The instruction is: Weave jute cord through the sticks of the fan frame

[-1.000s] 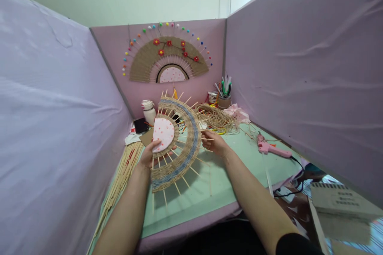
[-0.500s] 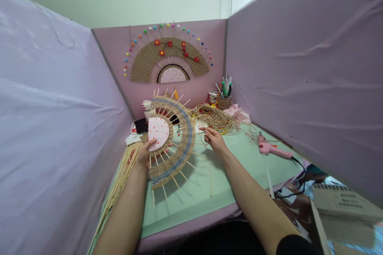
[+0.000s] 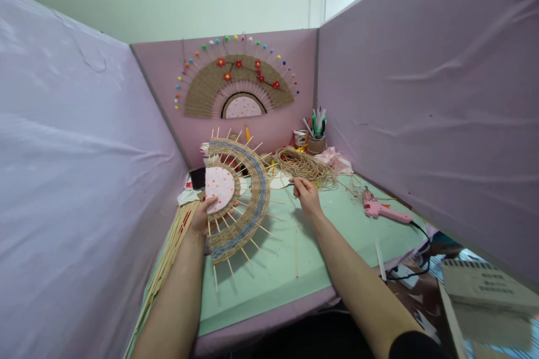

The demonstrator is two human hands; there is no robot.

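My left hand grips a half-round woven fan by its inner half-disc, thumb in front on the pink dotted fabric and fingers behind. The fan is turned with its straight side to the left. Its band is tan twine with a blue stripe, and thin wooden sticks poke out past the rim. To the right of the stick tips, apart from them, is my right hand, its fingers pinched together. Whatever lies between those fingertips, if anything, is too small to make out.
Coiled twine lies behind my right hand. A pink glue gun rests at the table's right, its cord over the edge. Long sticks line the left side. A finished fan hangs on the back panel, beside a tool pot.
The fan has shifted slightly left in my left hand. My right hand has moved a little right, away from the fan's stick tips, with its fingers drawn closer together.
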